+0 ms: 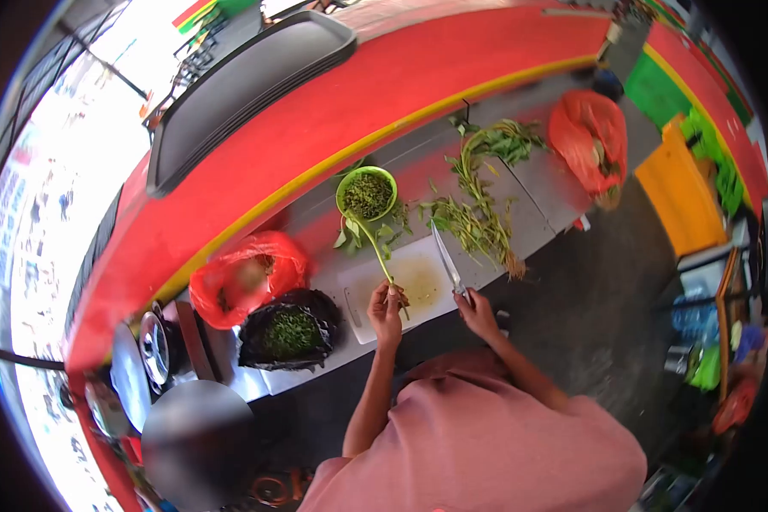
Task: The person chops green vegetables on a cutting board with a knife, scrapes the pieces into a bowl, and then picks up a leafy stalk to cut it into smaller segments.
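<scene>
My left hand [386,314] is closed around a long green stem [378,247] whose upper end reaches up to the bowl. In my right hand [478,313] is a knife [446,260], its blade pointing up and away from me over the right part of the board. Beneath both lies a white cutting board [357,282], stained greenish in its middle with small scraps on it. Beyond the board stands a lime-green bowl [393,202] with chopped greens [367,193] in it. Leafy stalks [480,200] lie spread to the right, roots towards me.
Left of the board are a black plastic bag [331,314] of chopped greens and an open red bag [206,286]. Another red bag [584,136] sits at the right end. A red ledge [452,55] with a yellow edge runs behind, carrying black trays [247,94].
</scene>
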`<state>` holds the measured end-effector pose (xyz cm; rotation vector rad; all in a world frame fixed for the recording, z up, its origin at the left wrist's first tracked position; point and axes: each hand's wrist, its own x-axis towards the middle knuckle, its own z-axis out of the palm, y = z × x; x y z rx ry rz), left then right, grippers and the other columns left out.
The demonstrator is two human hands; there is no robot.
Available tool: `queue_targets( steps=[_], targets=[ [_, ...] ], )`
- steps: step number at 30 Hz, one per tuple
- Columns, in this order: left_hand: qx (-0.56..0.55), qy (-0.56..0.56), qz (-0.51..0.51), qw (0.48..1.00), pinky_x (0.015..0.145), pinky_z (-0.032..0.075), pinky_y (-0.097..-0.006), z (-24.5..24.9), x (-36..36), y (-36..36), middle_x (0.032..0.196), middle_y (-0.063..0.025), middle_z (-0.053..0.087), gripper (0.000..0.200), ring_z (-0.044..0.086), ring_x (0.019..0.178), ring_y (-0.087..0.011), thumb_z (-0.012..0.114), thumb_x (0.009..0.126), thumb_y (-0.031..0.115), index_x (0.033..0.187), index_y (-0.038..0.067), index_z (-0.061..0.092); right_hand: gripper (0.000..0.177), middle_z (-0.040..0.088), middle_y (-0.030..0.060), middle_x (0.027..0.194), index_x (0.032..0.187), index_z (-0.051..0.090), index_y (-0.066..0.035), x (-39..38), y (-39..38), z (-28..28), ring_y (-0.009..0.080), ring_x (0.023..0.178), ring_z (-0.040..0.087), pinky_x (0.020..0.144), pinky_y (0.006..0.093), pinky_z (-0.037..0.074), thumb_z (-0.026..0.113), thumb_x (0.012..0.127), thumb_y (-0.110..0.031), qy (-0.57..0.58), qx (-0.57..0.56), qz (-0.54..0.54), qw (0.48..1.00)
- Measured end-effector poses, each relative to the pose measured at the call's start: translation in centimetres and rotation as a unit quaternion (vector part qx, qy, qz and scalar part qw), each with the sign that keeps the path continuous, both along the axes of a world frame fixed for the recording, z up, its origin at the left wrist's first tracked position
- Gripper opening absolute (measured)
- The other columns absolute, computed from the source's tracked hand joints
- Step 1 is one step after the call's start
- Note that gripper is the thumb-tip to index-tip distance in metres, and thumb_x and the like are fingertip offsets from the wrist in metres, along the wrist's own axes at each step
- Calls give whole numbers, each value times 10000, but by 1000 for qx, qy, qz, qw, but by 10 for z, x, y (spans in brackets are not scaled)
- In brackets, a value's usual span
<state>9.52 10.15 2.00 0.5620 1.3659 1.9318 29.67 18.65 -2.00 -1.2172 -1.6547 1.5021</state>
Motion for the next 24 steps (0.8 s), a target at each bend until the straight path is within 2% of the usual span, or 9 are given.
queue_targets(
  steps=[4, 6, 7, 9, 11, 14, 18, 20, 24],
  targets=[
    [-118, -63, -5, 991, 676, 521, -281, -19, 2, -9, 958, -67, 646, 298, 625, 774, -135, 599, 992, 191, 1236, 28, 553, 293, 558, 19, 607, 973, 614, -36, 7, -4, -1, 99, 534, 532, 512, 289, 416, 578, 990, -326, -7, 5, 47, 999],
    [-180, -70, -7, 981, 668, 543, -295, -46, 5, -18, 980, -96, 672, 296, 658, 809, -161, 617, 979, 201, 1214, 24, 581, 279, 527, 10, 648, 1059, 519, -54, 14, -8, 10, 55, 452, 410, 410, 243, 325, 514, 1025, -331, 76, -157, 82, 981],
    [-210, -11, 9, 978, 673, 548, -309, -66, 8, -25, 963, -97, 685, 273, 670, 803, -177, 651, 955, 213, 1156, 32, 617, 279, 527, 10, 648, 1059, 519, -54, 17, -8, 15, 55, 452, 410, 410, 243, 325, 514, 1025, -331, 76, -159, 79, 981],
    [-242, 47, 23, 969, 677, 552, -324, -86, 9, -34, 947, -98, 698, 252, 682, 797, -194, 685, 930, 224, 1098, 40, 654, 303, 529, 20, 681, 1203, 432, -86, 20, -12, 23, 47, 430, 359, 374, 225, 291, 455, 1043, -343, 109, -320, 106, 935],
    [-280, 268, 32, 921, 691, 553, -346, -97, 8, -44, 895, -125, 712, 244, 696, 808, -209, 739, 877, 220, 1007, 19, 689, 306, 532, 27, 689, 1225, 415, -101, 19, -14, 20, 45, 425, 351, 366, 222, 286, 440, 1045, -347, 102, -333, 123, 929],
    [-287, 305, 12, 908, 696, 547, -357, -75, 8, -46, 859, -155, 717, 272, 700, 784, -213, 777, 831, 209, 993, 5, 698, 266, 534, 37, 696, 1176, 412, -106, 18, -16, 23, 53, 426, 354, 363, 233, 289, 424, 1048, -339, 88, -348, 139, 923],
    [-323, 288, -6, 902, 697, 535, -325, -51, 9, -37, 838, -121, 719, 265, 685, 748, -185, 754, 861, 190, 1035, 0, 696, 225, 522, 30, 681, 1068, 421, -114, 17, -16, 31, 63, 428, 363, 364, 247, 296, 430, 1044, -338, 103, -376, 120, 913],
    [-210, 96, -25, 973, 696, 522, -290, -44, 9, -32, 835, -83, 711, 255, 661, 738, -143, 727, 892, 182, 1064, -3, 695, 220, 514, 26, 675, 1052, 418, -124, 18, -16, 39, 62, 427, 364, 364, 246, 300, 435, 1041, -343, 120, -393, 121, 904],
    [-155, 9, 16, 988, 692, 506, -261, -39, 16, -30, 831, -57, 700, 248, 638, 737, -109, 705, 913, 168, 1076, -18, 689, 219, 497, 18, 663, 1015, 408, -144, 14, -17, 63, 61, 426, 366, 363, 238, 308, 445, 1035, -359, 139, -418, 137, 887]
  ],
)
